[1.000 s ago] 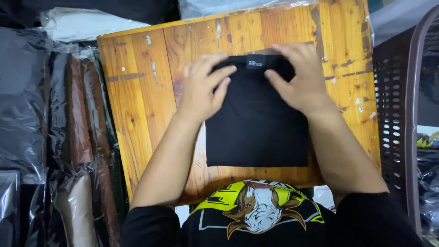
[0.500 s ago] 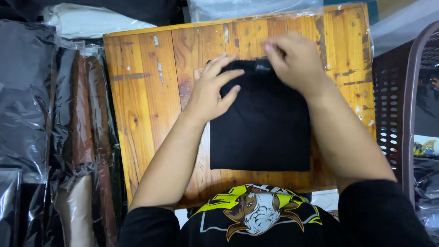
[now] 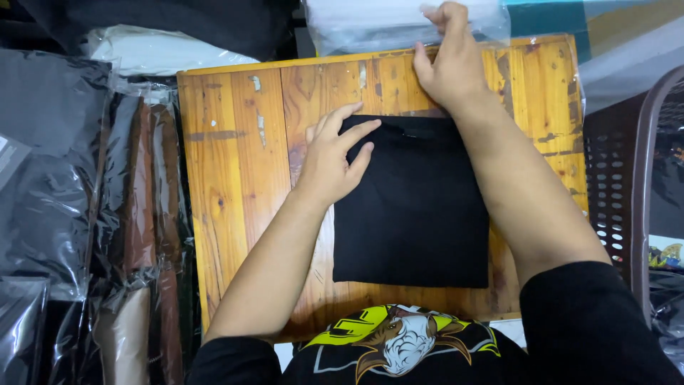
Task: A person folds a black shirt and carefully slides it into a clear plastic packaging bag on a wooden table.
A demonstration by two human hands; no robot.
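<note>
A folded black garment lies flat on the wooden table. My left hand rests on its upper left corner, fingers spread and pointing right. My right hand reaches past the garment to the far edge of the table and pinches the edge of a clear plastic bag that lies there. My right forearm crosses over the garment's right side.
Stacks of garments wrapped in clear plastic fill the left side, some black, some brown. A dark perforated plastic basket stands at the right of the table. More bagged fabric lies beyond the table's far edge.
My right hand has left the top of the black garment and moved up to the clear plastic bag at the table's far edge. My left hand stays on the garment.
</note>
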